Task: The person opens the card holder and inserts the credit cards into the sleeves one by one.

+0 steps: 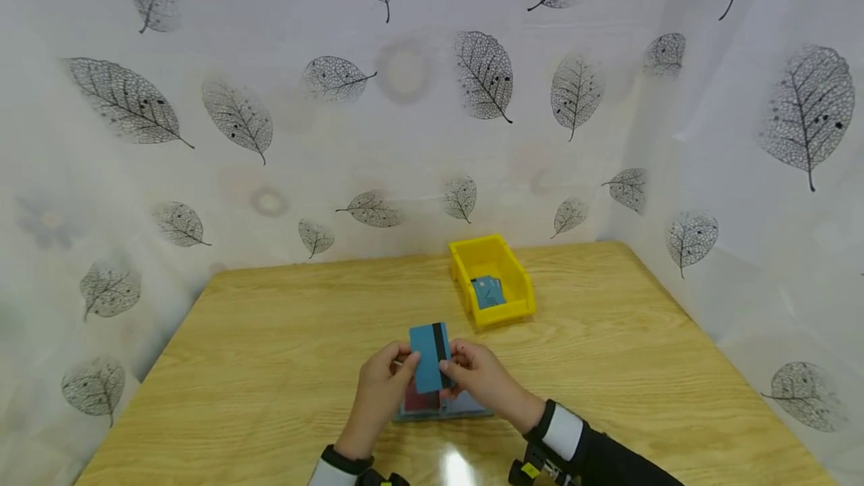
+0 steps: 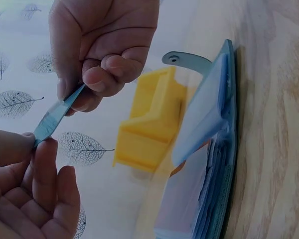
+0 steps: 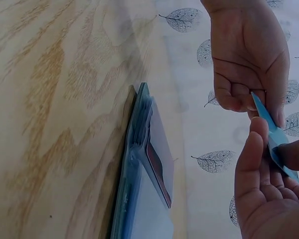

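Observation:
Both hands hold one blue card [image 1: 424,347] with a dark stripe, raised above an opened card holder [image 1: 466,407]. My left hand [image 1: 383,385] pinches the card's left edge between thumb and fingers. On the opposite edge, my right hand [image 1: 487,375] pinches it near the stripe, thumb in front. Seen in the left wrist view, the card holder [image 2: 228,149] has a teal cover, a strap with a snap [image 2: 189,60] and a stack of clear sleeves. A dark red card shows among the sleeves in the head view, partly hidden by the blue card.
A yellow bin [image 1: 501,313] stands toward the back of the wooden table [image 1: 283,366], right of centre, with several blue cards [image 1: 487,291] in it. Behind and beside the table hangs a pale leaf-print curtain [image 1: 418,141].

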### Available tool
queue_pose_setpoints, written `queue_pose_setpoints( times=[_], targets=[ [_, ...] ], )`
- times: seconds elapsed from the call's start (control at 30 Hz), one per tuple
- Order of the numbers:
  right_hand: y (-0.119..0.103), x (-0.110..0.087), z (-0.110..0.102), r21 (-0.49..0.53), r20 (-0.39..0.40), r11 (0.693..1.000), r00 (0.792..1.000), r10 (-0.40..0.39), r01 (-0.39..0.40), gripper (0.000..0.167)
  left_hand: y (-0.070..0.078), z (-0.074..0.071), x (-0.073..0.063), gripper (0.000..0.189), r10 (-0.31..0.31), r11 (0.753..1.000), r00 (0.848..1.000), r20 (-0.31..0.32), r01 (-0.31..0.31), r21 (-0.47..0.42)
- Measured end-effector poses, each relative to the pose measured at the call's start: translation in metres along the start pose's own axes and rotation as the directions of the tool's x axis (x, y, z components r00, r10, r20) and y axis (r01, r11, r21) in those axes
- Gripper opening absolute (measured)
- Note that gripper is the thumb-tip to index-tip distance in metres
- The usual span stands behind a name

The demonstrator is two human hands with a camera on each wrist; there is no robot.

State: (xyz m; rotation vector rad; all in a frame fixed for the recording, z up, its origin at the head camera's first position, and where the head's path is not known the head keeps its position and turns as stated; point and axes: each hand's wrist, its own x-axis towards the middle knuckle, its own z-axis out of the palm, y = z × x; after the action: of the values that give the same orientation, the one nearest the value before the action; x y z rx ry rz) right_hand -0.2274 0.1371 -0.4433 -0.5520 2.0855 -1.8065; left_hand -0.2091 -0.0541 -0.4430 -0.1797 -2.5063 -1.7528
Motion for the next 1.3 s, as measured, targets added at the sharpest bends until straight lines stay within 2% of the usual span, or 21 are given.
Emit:
queue_pose_setpoints(
  times=[0.1,0.17,0.2,0.27,0.33,0.4,0.5,0.57,0.67,0.87,1.07,1.2,1.3],
  targets=[
    [0.000,0.001,-0.003,-0.121,-0.033,0.992,0.998,-0.045,0.040,0.028,0.000,-0.002,0.002,0.018,0.016,1.000,1.000,-0.003,-0.016,0.005],
    [0.001,0.002,-0.008,-0.291,-0.055,0.954,0.994,-0.099,0.079,0.031,-0.002,-0.003,0.005,0.018,0.024,1.000,1.000,-0.002,-0.024,0.017],
    [0.001,0.002,-0.010,-0.395,-0.065,0.915,0.991,-0.119,0.084,0.032,-0.003,-0.004,0.006,0.017,0.027,0.999,1.000,0.000,-0.027,0.023],
    [0.003,0.002,-0.016,-0.580,-0.068,0.812,0.990,-0.125,0.062,0.036,-0.007,-0.005,0.008,0.015,0.030,0.999,1.000,0.011,-0.030,0.037],
    [0.004,0.001,-0.021,-0.706,-0.043,0.708,0.996,-0.081,0.027,0.047,-0.011,-0.005,0.010,0.013,0.011,0.998,0.999,0.031,-0.013,0.067],
    [0.007,-0.001,-0.026,-0.784,-0.005,0.621,1.000,-0.010,0.002,0.061,-0.017,-0.004,0.010,0.011,-0.012,0.995,0.999,0.053,0.007,0.101],
    [0.011,-0.003,-0.029,-0.848,0.053,0.530,0.997,0.059,0.014,0.077,-0.025,-0.001,0.010,0.012,-0.063,0.985,0.994,0.086,0.048,0.163],
    [0.014,-0.004,-0.030,-0.873,0.079,0.487,0.993,0.084,0.028,0.080,-0.029,0.001,0.011,0.013,-0.088,0.980,0.991,0.103,0.068,0.185],
    [0.017,-0.004,-0.031,-0.890,0.102,0.455,0.989,0.109,0.042,0.081,-0.035,0.005,0.012,0.011,-0.112,0.973,0.989,0.100,0.089,0.212],
    [0.020,-0.003,-0.031,-0.891,0.118,0.452,0.981,0.153,0.037,0.079,-0.038,0.010,0.013,0.010,-0.109,0.970,0.991,0.082,0.088,0.227],
    [0.020,-0.006,-0.031,-0.902,0.129,0.429,0.982,0.140,0.057,0.077,-0.034,0.015,0.014,0.015,-0.099,0.959,0.992,0.080,0.074,0.273],
    [0.022,-0.007,-0.031,-0.902,0.131,0.427,0.983,0.133,0.062,0.076,-0.032,0.020,0.016,0.010,-0.083,0.925,0.995,0.063,0.053,0.377],
    [0.025,-0.007,-0.031,-0.901,0.131,0.429,0.984,0.123,0.066,0.076,-0.032,0.024,0.019,0.016,-0.077,0.893,0.996,0.048,0.048,0.448]
  ],
)
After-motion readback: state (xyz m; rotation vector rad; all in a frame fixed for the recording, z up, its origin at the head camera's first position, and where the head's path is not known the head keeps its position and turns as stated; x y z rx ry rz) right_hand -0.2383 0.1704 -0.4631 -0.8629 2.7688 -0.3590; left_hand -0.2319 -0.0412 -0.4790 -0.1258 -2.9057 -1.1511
